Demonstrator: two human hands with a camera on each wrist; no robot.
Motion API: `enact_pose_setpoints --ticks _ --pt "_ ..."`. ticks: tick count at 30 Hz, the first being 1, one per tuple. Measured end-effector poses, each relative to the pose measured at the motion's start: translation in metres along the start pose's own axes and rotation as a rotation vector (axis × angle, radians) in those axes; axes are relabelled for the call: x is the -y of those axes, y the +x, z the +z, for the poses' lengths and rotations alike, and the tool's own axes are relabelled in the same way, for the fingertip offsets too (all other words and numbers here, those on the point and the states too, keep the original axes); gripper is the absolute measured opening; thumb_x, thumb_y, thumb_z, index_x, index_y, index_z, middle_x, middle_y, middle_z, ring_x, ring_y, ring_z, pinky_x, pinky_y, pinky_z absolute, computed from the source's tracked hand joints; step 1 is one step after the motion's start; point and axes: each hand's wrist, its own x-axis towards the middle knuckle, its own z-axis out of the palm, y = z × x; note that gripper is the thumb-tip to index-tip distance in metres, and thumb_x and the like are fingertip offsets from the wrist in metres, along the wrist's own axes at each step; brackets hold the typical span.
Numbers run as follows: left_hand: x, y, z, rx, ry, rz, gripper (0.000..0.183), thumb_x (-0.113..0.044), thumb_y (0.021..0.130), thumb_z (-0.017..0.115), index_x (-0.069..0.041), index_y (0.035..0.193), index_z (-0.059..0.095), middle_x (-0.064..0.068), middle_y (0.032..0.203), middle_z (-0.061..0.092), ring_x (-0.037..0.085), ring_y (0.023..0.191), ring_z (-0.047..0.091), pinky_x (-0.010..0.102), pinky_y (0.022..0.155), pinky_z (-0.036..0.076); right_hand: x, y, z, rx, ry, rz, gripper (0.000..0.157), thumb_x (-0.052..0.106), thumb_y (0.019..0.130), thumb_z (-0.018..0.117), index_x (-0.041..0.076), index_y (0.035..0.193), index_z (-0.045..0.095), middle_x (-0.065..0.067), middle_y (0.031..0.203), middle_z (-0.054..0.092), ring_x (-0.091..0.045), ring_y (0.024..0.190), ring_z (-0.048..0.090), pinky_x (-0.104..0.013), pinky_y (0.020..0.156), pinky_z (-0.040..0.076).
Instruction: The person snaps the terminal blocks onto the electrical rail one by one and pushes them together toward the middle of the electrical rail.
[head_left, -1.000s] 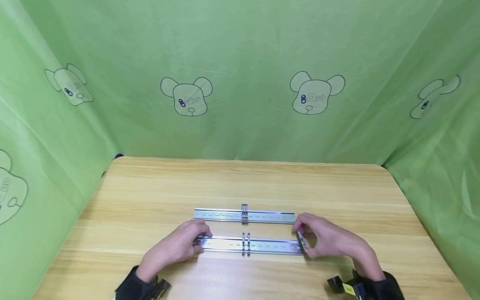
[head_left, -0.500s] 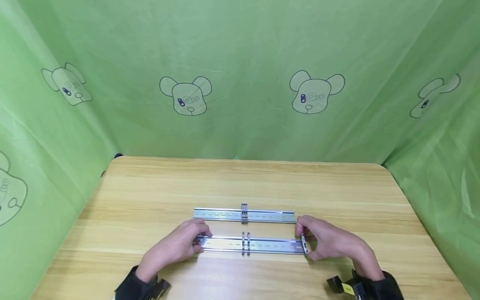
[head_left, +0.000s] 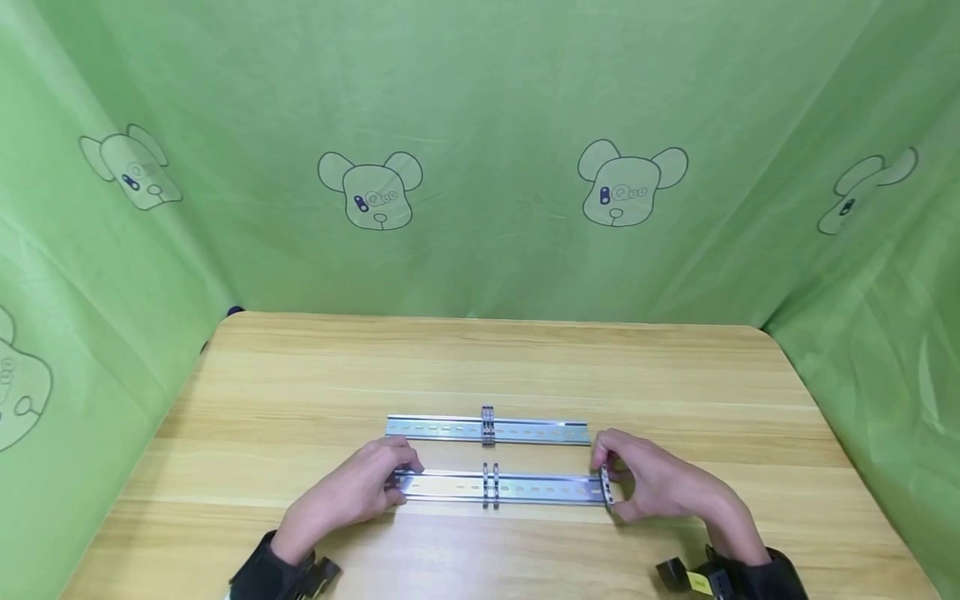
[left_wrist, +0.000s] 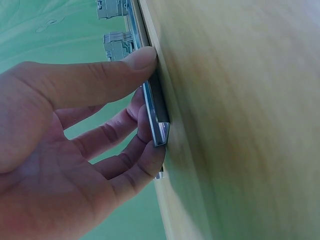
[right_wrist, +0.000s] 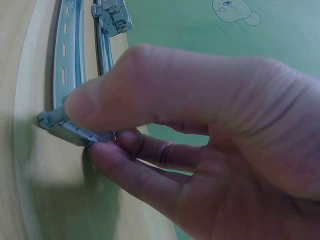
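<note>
A slotted metal DIN rail [head_left: 551, 490] lies across the near part of the table. Its left end is held by my left hand [head_left: 356, 492]; the left wrist view shows the thumb on one edge of the rail [left_wrist: 155, 112] and curled fingers at the other. At the opposite end, my right hand [head_left: 652, 475] pinches a thin grey terminal block [head_left: 607, 486] between thumb and fingers. That block [right_wrist: 67, 127] sits crosswise at the rail's end; whether it is clipped on cannot be told. Two slim terminal blocks [head_left: 491, 485] stand slightly apart mid-rail.
Behind, a second DIN rail [head_left: 435, 428] lies parallel, bearing a tight group of terminal blocks [head_left: 488, 426] at its middle. The wooden table [head_left: 480, 367] has rounded far corners. Green printed cloth [head_left: 480, 208] hangs around its back and sides.
The terminal block in my right hand has gone from tilted to nearly straight across the rail's right end, with a slight shift to the right. My left hand stays in place.
</note>
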Motion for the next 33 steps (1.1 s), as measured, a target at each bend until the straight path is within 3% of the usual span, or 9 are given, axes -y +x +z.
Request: enact_pose_setpoints --ticks 8,15,29,33 --pt "-0.001 0.001 -0.001 0.0 0.004 0.005 0.032 -0.005 0.072 0.08 -0.007 0.102 0.07 0.0 0.096 0.063 0.016 0.087 0.059 0.033 0.078 0.057 -0.011 -0.004 0.002 -0.013 0.131 -0.075 0.05 -0.003 0.062 0.08 0.007 0.102 0.051 -0.009 0.105 0.056 -0.025 0.096 0.055 -0.037 0.087 0.057" --pt "-0.001 0.001 -0.001 0.005 0.003 0.001 0.032 -0.005 0.072 0.08 -0.007 0.102 0.07 0.001 0.096 0.063 0.017 0.087 0.059 0.034 0.079 0.057 -0.013 -0.003 0.004 -0.023 0.186 -0.085 0.05 -0.005 0.063 0.08 0.004 0.103 0.051 -0.013 0.11 0.056 -0.032 0.107 0.056 -0.036 0.094 0.054" --pt "0.0 -0.001 0.0 -0.001 -0.002 0.012 0.032 -0.003 0.071 0.08 -0.007 0.102 0.07 0.0 0.095 0.063 0.016 0.085 0.059 0.031 0.076 0.058 -0.022 -0.003 0.012 -0.067 0.359 -0.133 0.051 -0.014 0.062 0.078 -0.004 0.105 0.053 -0.025 0.115 0.055 -0.041 0.108 0.058 -0.033 0.097 0.05" --pt "0.0 0.0 0.0 -0.007 -0.001 0.015 0.032 -0.003 0.071 0.08 -0.007 0.101 0.07 0.0 0.095 0.063 0.016 0.085 0.06 0.031 0.076 0.058 -0.024 -0.001 0.017 -0.086 0.364 -0.153 0.05 -0.013 0.064 0.078 -0.004 0.106 0.053 -0.024 0.115 0.056 -0.039 0.11 0.058 -0.032 0.097 0.05"
